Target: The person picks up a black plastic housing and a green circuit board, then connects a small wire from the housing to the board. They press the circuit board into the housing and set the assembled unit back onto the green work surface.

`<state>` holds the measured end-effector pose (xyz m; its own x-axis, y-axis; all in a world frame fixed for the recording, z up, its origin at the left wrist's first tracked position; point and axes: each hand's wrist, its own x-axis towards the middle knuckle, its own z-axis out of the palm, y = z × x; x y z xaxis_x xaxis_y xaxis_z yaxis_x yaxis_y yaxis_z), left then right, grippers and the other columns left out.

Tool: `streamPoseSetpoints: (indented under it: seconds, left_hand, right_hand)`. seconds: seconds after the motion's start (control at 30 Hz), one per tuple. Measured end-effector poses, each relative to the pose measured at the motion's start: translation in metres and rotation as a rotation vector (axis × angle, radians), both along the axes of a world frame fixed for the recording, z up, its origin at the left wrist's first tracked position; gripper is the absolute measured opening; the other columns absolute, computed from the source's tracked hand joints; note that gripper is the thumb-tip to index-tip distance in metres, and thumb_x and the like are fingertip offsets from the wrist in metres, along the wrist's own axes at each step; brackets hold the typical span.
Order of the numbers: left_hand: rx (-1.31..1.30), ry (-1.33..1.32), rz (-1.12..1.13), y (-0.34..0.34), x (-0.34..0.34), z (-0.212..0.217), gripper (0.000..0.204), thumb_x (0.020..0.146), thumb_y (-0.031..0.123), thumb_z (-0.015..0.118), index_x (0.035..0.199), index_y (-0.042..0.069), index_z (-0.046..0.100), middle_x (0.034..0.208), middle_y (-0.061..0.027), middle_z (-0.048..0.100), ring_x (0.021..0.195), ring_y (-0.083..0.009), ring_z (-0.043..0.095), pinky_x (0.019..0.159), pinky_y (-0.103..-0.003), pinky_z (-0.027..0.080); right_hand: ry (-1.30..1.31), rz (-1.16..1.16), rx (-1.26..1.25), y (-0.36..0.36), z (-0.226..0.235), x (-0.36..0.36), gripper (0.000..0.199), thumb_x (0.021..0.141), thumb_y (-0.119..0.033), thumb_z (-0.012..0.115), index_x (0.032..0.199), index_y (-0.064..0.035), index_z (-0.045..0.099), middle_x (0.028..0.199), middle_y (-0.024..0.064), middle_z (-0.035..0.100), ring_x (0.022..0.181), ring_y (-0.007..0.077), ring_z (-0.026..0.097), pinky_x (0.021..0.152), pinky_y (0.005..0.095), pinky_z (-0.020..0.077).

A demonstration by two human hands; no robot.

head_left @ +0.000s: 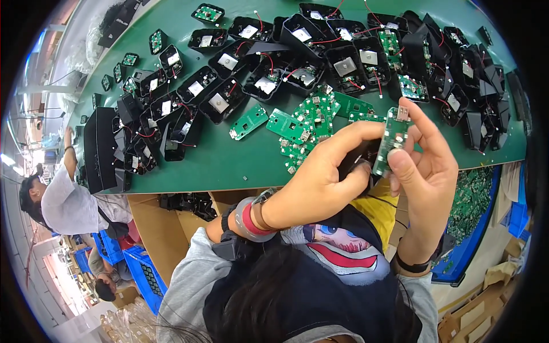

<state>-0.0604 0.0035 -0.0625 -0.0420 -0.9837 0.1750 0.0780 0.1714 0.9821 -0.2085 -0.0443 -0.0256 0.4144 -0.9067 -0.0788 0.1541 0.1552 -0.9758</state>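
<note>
Between the thumb and fingers of my right hand (428,166) a green circuit board (393,137) is held upright, with a metal port at its upper end. My left hand (320,177) curls around a black plastic housing (368,152), mostly hidden by its fingers, right beside the board. Just beyond my hands, a pile of loose green circuit boards (314,114) lies on the green table (217,163). Farther back stand many black housings (220,103) with metal plates and red wires showing inside.
Below the table edge on the left is an open cardboard box (148,214) with black parts. At right, a blue bin (457,278) holds heaped circuit boards. A person in a white shirt (63,200) works at the far left, near blue crates (143,271).
</note>
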Motion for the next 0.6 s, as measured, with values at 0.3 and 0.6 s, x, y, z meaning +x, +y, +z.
streamPoseSetpoints:
  seconds: [0.3, 0.6]
  left_hand:
    - [0.344, 0.315, -0.126, 0.002, 0.003, 0.021, 0.055, 0.082, 0.014, 0.056, 0.129, 0.001, 0.031, 0.116, -0.0111, 0.049, 0.104, -0.0145, 0.049, 0.092, -0.03, 0.041]
    - [0.307, 0.229, -0.134, 0.001, -0.001, 0.011, 0.046, 0.09, 0.008, 0.039, 0.134, 0.004, 0.03, 0.12, -0.0057, 0.043, 0.107, -0.0105, 0.042, 0.089, -0.026, 0.039]
  right_hand:
    - [0.424, -0.052, -0.409, 0.005, -0.019, 0.0, 0.038, 0.081, 0.002, 0.06, 0.119, -0.0006, 0.056, 0.088, 0.0023, 0.048, 0.066, 0.0044, 0.045, 0.05, 0.0161, 0.0349]
    - [0.448, -0.138, -0.609, 0.007, -0.015, -0.002, 0.035, 0.081, 0.001, 0.059, 0.115, -0.0044, 0.059, 0.098, 0.0061, 0.053, 0.075, 0.0097, 0.05, 0.054, 0.0193, 0.0389]
